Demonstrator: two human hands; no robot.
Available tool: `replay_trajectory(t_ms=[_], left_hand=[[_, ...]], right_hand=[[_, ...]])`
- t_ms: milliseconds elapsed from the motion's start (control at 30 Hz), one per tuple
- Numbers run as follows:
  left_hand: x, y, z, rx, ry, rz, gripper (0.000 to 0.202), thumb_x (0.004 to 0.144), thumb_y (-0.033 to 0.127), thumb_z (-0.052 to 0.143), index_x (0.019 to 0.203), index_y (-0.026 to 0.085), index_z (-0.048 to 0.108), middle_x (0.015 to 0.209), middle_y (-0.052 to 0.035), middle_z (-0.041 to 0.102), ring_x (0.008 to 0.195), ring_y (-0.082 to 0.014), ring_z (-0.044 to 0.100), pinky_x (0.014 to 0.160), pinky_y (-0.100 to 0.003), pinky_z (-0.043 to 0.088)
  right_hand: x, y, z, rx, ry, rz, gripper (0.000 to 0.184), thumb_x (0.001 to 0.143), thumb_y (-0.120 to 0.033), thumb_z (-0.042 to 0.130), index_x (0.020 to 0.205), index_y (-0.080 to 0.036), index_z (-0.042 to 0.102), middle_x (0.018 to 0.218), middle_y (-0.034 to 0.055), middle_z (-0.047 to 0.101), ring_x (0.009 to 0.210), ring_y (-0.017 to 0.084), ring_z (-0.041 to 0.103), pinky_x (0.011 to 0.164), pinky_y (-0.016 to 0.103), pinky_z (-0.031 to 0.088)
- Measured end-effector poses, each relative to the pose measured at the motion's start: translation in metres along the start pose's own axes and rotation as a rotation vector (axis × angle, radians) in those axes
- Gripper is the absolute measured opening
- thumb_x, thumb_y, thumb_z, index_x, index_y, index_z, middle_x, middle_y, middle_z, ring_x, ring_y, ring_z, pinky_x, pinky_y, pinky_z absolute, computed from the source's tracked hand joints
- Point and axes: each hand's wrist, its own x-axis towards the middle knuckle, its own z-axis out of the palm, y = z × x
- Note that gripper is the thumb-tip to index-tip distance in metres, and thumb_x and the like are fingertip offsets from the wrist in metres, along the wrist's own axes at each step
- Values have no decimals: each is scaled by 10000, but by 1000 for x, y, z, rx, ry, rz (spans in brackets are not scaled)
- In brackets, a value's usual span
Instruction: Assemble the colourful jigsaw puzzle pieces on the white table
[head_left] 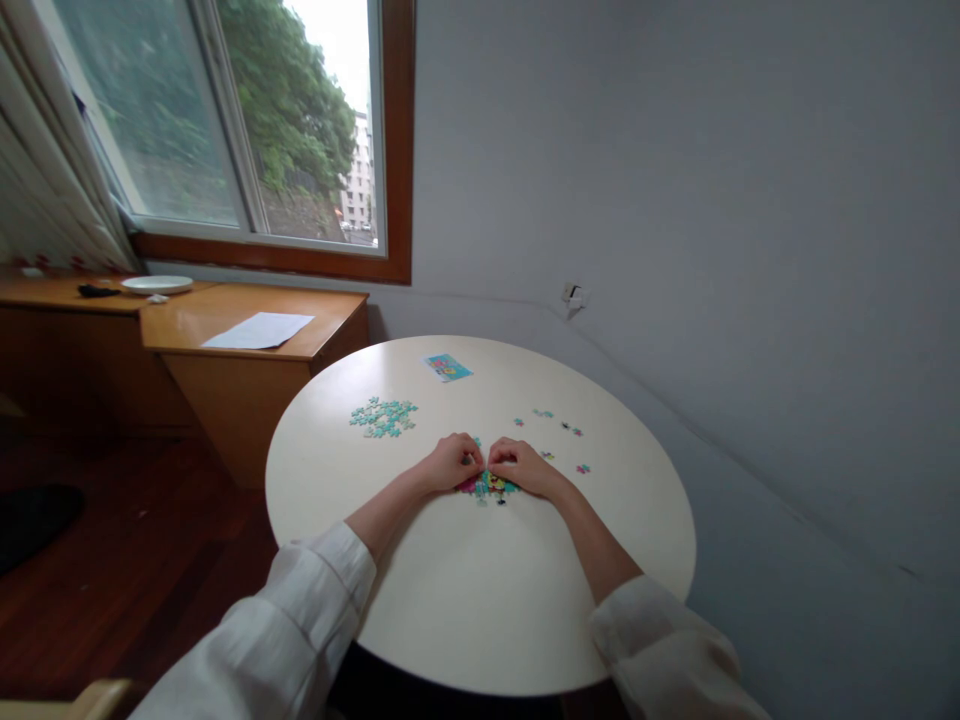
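Note:
A partly joined jigsaw puzzle (491,484), pink, yellow and teal, lies flat near the middle of the round table. At its upper left, my left hand (454,462) is closed, with thumb and fingertips pinched on a jigsaw piece at the puzzle. My right hand (522,466) meets it from the other side, its fingers likewise pinched at the puzzle's upper edge. The fingertips of both hands almost touch and cover part of the puzzle. Just beyond them, a teal jigsaw piece (478,441) is partly visible.
The round white table (480,610) carries a heap of teal jigsaw pieces (384,417) at left. Several loose pieces (583,468) are scattered at right. A colourful picture card (448,368) rests toward the back. Beyond stands a wooden desk (337,318) with white paper (259,330).

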Motion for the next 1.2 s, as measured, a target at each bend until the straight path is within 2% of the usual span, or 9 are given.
replay_trajectory(t_ms=[1200], left_hand=[[0, -3, 2, 64, -14, -28, 104, 709, 202, 595, 717, 170, 694, 731, -17, 611, 697, -121, 538, 668, -203, 413]], right_hand=[[-2, -8, -4, 34, -19, 25, 97, 638, -243, 668, 644, -147, 650, 794, 31, 579, 727, 132, 550, 703, 262, 447]])
